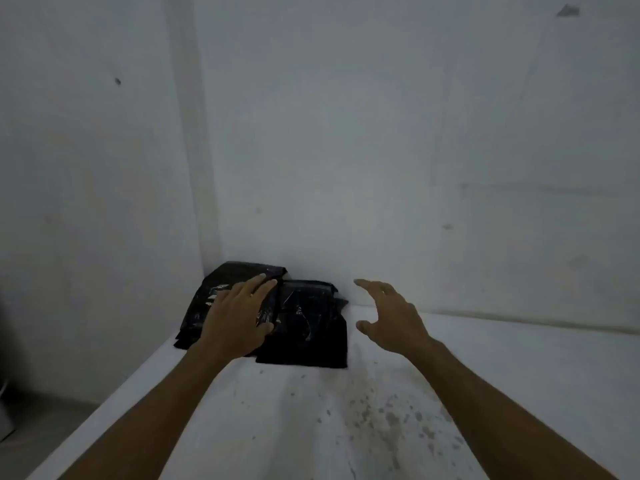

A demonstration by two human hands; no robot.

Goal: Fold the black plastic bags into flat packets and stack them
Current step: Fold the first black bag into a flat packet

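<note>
Two piles of folded black plastic packets lie side by side at the far left corner of a white surface, against the wall. My left hand (239, 317) rests flat with straight fingers on the left pile (214, 289). The right pile (308, 327) sits slightly nearer and touches the left one. My right hand (391, 315) hovers just right of the right pile, fingers spread and relaxed, thumb apart, holding nothing and not touching the packets.
The white surface (346, 427) carries grey stains in its middle; its left edge (114, 393) drops to a darker floor. White walls (381, 150) close the corner behind the piles. A dark object (5, 393) stands at the far left edge.
</note>
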